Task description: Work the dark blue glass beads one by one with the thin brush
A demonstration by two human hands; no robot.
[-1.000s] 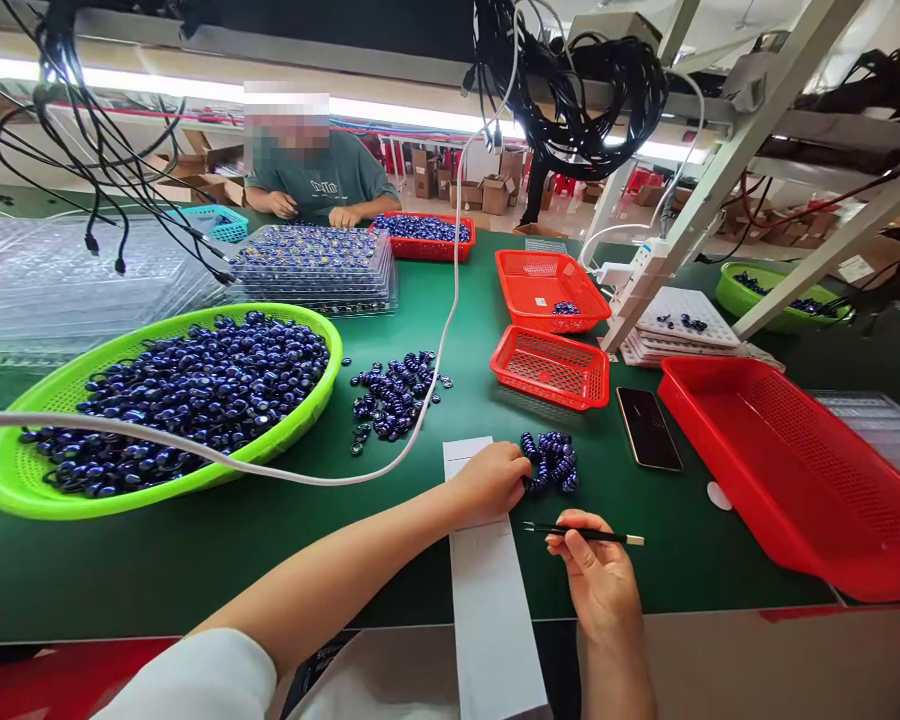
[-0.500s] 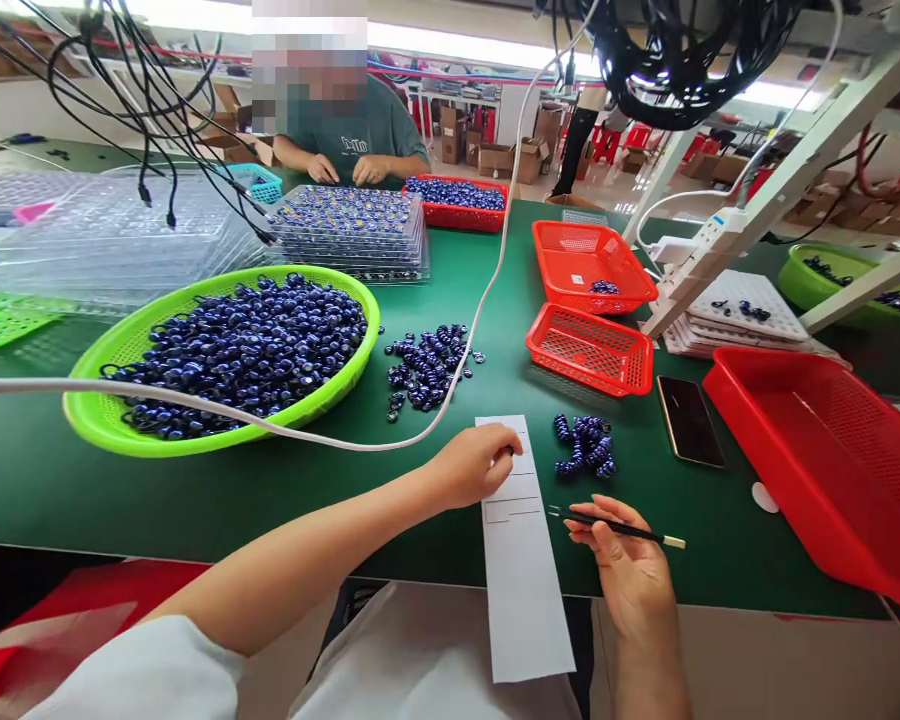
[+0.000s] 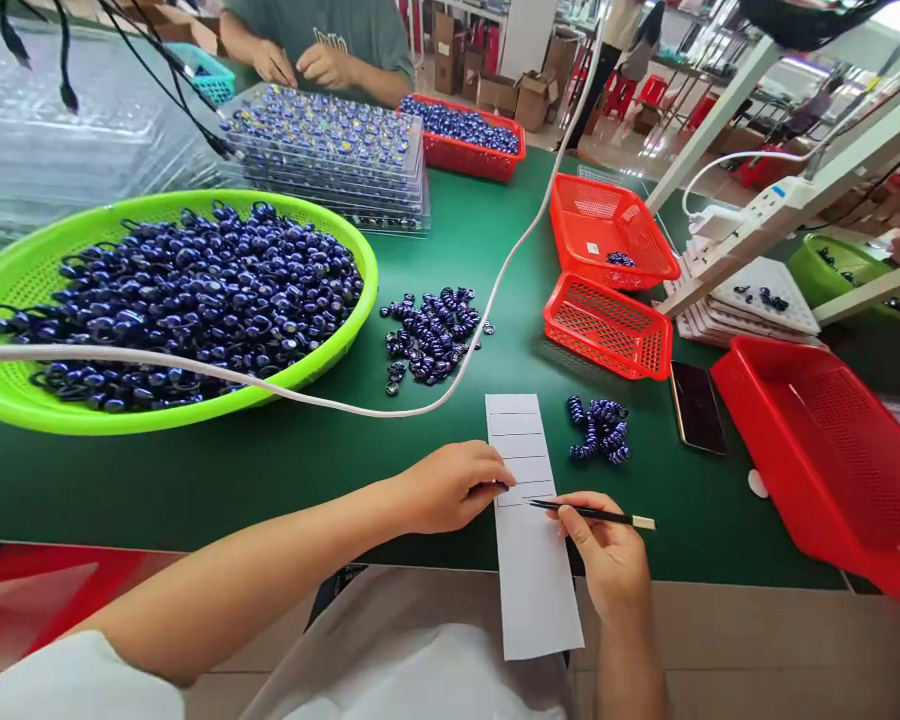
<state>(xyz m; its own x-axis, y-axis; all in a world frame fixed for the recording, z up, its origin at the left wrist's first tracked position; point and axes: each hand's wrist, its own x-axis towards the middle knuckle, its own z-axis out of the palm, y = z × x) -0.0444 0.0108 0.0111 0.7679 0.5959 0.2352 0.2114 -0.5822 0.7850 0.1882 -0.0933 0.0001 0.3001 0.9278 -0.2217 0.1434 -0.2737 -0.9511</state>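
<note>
One small dark piece [image 3: 502, 486] is pinched in the left hand [image 3: 450, 488] at the edge of a white paper strip [image 3: 540, 590] ruled with black lines.

The left hand has just shifted down the strip, and slim black tweezers [image 3: 621, 518], gripped in the right hand [image 3: 613, 562], have moved from beside the paper to over it, bringing piece and tips close together. Shiny dark-blue pieces [image 3: 600, 430] lie on the green table [image 3: 232, 480], right of the strip.
</note>
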